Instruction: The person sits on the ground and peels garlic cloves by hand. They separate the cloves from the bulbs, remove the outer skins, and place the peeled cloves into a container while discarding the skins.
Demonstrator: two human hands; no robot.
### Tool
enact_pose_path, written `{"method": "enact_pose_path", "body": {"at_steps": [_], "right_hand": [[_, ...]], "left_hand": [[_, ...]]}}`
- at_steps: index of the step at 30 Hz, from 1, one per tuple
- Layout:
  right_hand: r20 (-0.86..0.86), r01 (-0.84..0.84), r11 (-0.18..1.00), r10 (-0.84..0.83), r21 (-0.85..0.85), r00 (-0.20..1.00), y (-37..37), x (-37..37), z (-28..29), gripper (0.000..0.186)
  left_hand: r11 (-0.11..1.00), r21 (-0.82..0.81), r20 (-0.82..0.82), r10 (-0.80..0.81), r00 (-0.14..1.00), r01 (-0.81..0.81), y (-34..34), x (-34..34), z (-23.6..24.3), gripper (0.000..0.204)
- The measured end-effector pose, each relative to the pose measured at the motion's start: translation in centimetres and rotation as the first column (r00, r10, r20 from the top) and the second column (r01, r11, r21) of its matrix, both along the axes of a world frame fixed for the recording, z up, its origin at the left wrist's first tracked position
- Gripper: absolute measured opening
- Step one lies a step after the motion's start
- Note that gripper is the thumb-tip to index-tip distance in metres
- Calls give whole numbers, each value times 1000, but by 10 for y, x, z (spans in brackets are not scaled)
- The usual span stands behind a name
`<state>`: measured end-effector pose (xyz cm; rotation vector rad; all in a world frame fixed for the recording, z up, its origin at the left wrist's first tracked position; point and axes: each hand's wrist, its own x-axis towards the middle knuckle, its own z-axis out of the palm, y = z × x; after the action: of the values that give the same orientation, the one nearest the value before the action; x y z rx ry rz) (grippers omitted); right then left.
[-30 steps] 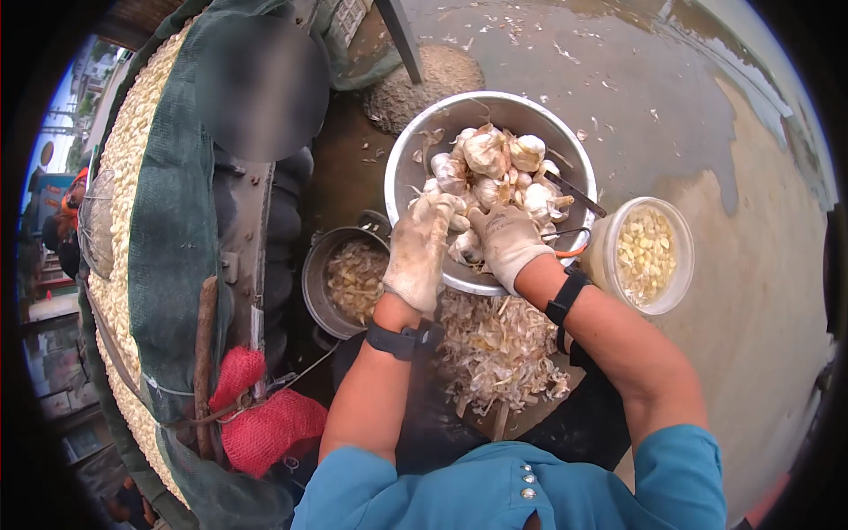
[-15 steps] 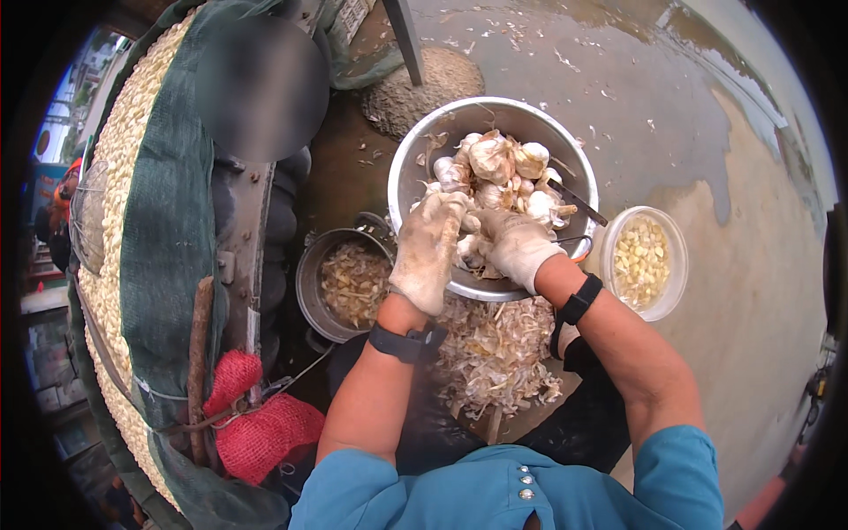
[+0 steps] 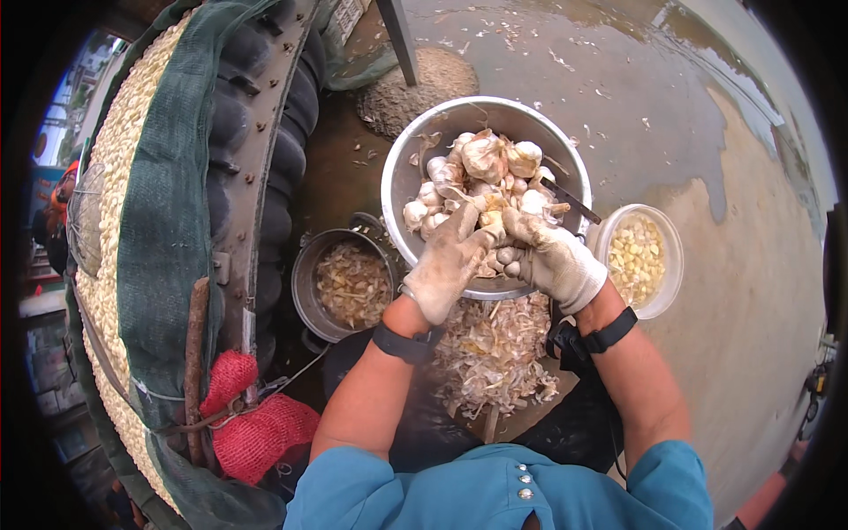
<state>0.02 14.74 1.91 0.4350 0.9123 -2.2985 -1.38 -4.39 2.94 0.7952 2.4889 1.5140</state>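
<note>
The left hand (image 3: 452,261) and right hand (image 3: 558,262) share a narrow grip on a garlic piece (image 3: 492,217) over the bowl (image 3: 399,187). Peeled cloves (image 3: 636,249) fill much of the tub (image 3: 676,272); unpeeled bulbs (image 3: 485,159) remain.

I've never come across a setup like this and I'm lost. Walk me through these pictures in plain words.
There is no machine here: you are seeing a person's own left hand and right hand, both gloved. The view comes from the left one of two wide fisheye cameras worn on the head, looking down, so straight edges bend near the rim.

In front is a metal bowl of garlic bulbs. A pot of pale scraps stands to its left, a tub of pale pieces to its right, and a heap of dry skins nearer the person.

The hands meet over the bowl's near side. A yellowish piece shows between them; which hand grips it, I can't tell.
</note>
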Motion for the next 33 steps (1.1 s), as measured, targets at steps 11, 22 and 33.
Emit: {"method": "enact_pose_path", "body": {"at_steps": [11,22,33], "right_hand": [[-219,514,-402,585,758,781,37,-24,17,29],[350,171,-702,532,691,771,29,-49,2,25],[-343,457,-180,443,871,828,44,-22,17,24]], "left_hand": [[970,-223,-193,52,980,-95,6,4,-10,18],[982,-67,157,187,970,-179,14,8,-13,29],[963,58,356,226,907,-262,15,7,0,43]]}}
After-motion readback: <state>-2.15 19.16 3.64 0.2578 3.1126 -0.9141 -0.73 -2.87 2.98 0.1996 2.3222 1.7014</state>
